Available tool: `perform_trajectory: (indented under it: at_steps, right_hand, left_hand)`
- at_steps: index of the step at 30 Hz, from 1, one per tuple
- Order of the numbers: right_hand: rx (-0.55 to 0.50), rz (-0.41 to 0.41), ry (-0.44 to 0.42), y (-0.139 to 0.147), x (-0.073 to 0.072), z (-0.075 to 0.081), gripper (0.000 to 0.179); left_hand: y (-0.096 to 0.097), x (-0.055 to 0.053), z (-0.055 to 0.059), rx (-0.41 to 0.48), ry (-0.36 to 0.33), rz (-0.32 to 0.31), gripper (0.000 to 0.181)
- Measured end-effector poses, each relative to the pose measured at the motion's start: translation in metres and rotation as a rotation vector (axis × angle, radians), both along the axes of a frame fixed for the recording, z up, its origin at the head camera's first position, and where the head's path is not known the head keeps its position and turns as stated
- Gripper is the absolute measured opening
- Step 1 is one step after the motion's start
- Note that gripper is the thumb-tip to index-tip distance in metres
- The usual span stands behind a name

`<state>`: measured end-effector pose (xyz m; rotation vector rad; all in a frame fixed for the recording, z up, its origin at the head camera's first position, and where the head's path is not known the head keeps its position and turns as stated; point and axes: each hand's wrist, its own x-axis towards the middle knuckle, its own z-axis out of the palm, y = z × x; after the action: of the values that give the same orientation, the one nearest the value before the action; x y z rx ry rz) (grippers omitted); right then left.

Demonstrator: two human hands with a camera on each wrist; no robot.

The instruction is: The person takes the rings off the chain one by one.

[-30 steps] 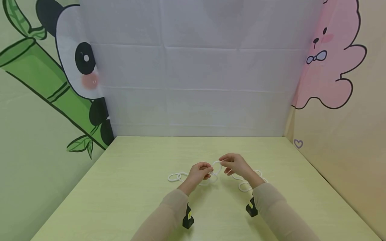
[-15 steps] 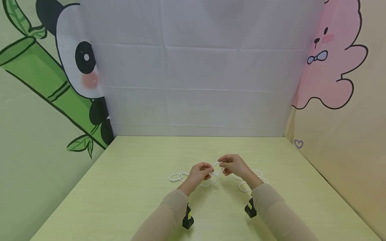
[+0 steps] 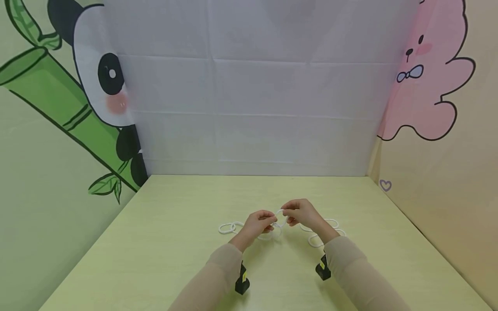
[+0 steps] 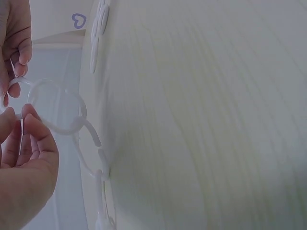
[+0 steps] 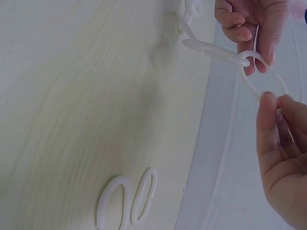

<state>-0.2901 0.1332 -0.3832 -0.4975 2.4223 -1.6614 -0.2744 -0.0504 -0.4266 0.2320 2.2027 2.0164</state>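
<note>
Held up over the table [image 3: 186, 268], a slim white plastic ring [image 5: 247, 85] spans the space between both hands. My left hand [image 3: 256, 224] pinches one side of it between thumb and fingertips. On the other side, the thumb and fingers of my right hand [image 3: 305, 214] pinch the same ring. Another white ring [image 4: 84, 108] hangs linked through it, below the left fingertips. From there a chain of linked rings [image 3: 225, 232] runs down to the table and out to the left, partly hidden behind the left hand.
Several loose white rings [image 3: 314, 246] lie on the table under and beside the right forearm. A white cloth [image 3: 256, 142] hangs at the table's back edge. Painted walls stand at both sides. A black wrist camera [image 3: 242, 283] sits under the left sleeve, another [image 3: 323, 270] under the right.
The right hand has moved slightly left, closer to the left hand. Both hands stay at the raised ring, and the chain on the table shifts only a little to the right.
</note>
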Motion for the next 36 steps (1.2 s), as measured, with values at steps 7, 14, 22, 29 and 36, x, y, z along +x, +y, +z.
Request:
perform_trajectory:
  at_steps: [7,14,22,29,36]
  right_hand:
    - [0.008,-0.001,0.011,-0.003,0.011,0.011,0.017]
    - [-0.013,-0.015,0.004,-0.001,0.0,0.001,0.02]
    - [-0.031,-0.046,-0.009,0.001,-0.001,0.001,0.02]
    - [-0.048,-0.068,-0.021,0.006,-0.001,0.001,0.022]
    - [-0.067,-0.062,-0.017,0.01,-0.003,-0.003,0.021]
  left_hand:
    - [-0.002,0.001,0.001,-0.036,-0.027,-0.015,0.034]
    - [-0.005,0.004,0.001,-0.07,-0.042,-0.061,0.039]
    - [-0.005,0.005,0.002,-0.093,-0.042,-0.058,0.031]
    - [-0.002,0.004,0.001,-0.081,-0.027,-0.027,0.026]
    - [-0.001,0.011,0.012,-0.056,-0.008,0.003,0.023]
